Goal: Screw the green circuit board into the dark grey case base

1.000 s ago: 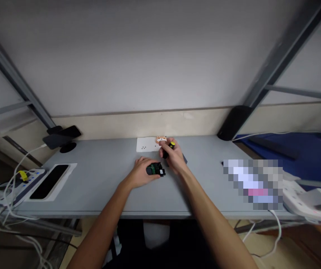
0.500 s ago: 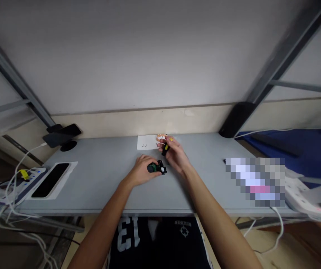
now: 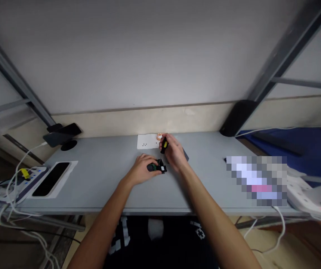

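My left hand (image 3: 144, 170) is closed around a small black device with a green circuit board (image 3: 162, 168), keeping it low over the grey desk. A white label shows on its right part. In my right hand (image 3: 174, 151) is a black and yellow screwdriver (image 3: 164, 145), gripped by the handle and pointing down at the device. Whether its tip touches a screw is too small to tell. Behind the hands lies a white sheet (image 3: 149, 138) with several tiny dark pieces on it. An orange and white item (image 3: 159, 136) is partly hidden behind my right hand.
A dark flat piece (image 3: 186, 155) shows beside my right hand. Left on the desk (image 3: 98, 194) are a phone (image 3: 51, 179), a phone on a stand (image 3: 62, 135) and a power strip (image 3: 33, 181). A black cylinder (image 3: 237, 118) stands back right, near a blurred-out screen (image 3: 257, 181).
My right hand has turned and lowered slightly, bringing the screwdriver down to point at the device. The dark flat piece beside it has come into view. My left hand stays in place.
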`<state>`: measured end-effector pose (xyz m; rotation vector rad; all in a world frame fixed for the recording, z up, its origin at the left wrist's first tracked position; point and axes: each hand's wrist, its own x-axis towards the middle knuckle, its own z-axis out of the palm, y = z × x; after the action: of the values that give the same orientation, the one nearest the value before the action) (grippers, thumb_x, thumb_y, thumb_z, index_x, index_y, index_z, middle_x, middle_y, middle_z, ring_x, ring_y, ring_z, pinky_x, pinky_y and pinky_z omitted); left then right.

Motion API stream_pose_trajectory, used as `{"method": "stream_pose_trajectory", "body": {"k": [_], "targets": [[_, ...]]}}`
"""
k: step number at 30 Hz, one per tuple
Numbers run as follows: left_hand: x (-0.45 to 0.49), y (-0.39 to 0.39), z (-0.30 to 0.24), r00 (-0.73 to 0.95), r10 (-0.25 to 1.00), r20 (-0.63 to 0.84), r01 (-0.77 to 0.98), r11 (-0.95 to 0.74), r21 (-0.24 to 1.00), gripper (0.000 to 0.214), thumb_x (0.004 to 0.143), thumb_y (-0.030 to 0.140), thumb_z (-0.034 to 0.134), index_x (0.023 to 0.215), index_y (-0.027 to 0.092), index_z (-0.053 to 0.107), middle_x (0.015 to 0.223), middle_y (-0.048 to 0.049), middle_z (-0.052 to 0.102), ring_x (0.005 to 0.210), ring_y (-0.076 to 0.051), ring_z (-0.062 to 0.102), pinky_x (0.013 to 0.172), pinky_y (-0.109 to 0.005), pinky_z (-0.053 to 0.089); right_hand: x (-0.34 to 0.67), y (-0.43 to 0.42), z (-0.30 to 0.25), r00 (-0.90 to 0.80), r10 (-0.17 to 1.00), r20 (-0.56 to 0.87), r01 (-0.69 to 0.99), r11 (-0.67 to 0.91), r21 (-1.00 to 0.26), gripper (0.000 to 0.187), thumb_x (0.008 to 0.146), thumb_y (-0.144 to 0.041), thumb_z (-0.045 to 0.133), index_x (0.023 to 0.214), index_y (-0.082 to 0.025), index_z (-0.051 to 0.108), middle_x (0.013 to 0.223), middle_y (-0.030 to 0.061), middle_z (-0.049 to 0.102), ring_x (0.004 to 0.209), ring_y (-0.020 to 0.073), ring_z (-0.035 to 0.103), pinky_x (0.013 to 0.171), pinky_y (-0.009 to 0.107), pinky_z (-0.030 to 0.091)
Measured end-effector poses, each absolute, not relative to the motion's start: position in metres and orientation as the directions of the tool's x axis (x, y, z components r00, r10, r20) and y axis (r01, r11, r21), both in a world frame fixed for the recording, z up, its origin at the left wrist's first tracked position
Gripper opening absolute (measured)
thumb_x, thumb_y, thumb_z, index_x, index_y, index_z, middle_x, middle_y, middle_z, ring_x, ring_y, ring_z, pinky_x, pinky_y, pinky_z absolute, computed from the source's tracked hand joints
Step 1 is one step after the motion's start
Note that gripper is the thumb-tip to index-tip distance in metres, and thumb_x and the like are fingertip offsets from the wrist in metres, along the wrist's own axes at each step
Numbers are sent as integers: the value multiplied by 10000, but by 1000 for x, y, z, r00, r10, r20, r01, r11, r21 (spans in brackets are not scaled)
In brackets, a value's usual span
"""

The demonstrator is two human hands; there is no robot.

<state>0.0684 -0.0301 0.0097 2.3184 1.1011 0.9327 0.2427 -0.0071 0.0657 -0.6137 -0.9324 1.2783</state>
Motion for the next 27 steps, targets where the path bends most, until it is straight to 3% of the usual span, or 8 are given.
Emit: {"method": "stream_pose_trajectory", "body": {"k": [3,5,8,11,16,22,24,27], "targets": [[69,-31,11,462,798,387,524,-597,607,244,783,359,878,963,269,740,1213,-14,710,1184,-257,580,1098,-448,396,242,-7,64,137,964,226,-490,264,-830,350,750,-462,853,847,-243,598,958,10,674,841,147,661,740,277,517],[69,-32,12,463,800,380,530,-594,605,246,784,362,876,966,270,739,1215,-18,710,1194,-264,579,1103,-456,392,242,-6,64,146,966,212,-514,257,-818,412,725,-449,875,828,-249,531,941,-5,669,804,146,671,706,279,524],[69,-32,13,468,799,377,535,-596,599,262,789,350,870,988,269,718,1167,-10,720,1164,-255,591,1080,-439,405,244,-7,63,100,963,252,-505,267,-821,432,786,-539,820,834,-261,493,660,-70,514,510,91,481,511,248,411],[69,-33,13,462,798,387,535,-599,595,314,769,314,884,1003,262,681,1111,2,722,1104,-243,600,1033,-411,430,245,-8,63,57,954,293,-492,282,-823,459,842,-697,683,853,-261,544,565,-91,351,430,79,283,435,246,275],[68,-34,16,484,780,395,523,-621,584,347,763,297,882,1025,264,657,1116,1,707,1113,-249,591,1037,-412,428,242,-11,65,-35,955,295,-532,232,-814,464,883,-678,630,1051,-250,692,713,-28,518,551,106,453,540,272,408],[68,-34,17,484,785,386,521,-613,594,324,769,295,872,1010,261,658,1126,-10,707,1129,-259,597,1045,-429,430,242,-11,63,79,959,272,-477,276,-835,372,797,-578,796,862,-247,637,894,4,622,752,140,597,676,276,491],[68,-34,16,476,790,386,520,-607,602,342,760,291,878,1019,265,656,1123,-11,706,1124,-260,601,1043,-432,432,244,-10,63,77,964,254,-517,256,-817,400,794,-581,800,844,-248,585,896,-7,616,700,121,587,626,265,468],[69,-34,15,465,796,388,528,-601,601,363,752,290,881,1038,274,657,1124,-11,705,1127,-266,603,1044,-442,427,246,-9,64,-2,962,273,-525,231,-819,422,841,-626,735,820,-249,548,706,-47,489,534,90,434,518,251,365]]}}
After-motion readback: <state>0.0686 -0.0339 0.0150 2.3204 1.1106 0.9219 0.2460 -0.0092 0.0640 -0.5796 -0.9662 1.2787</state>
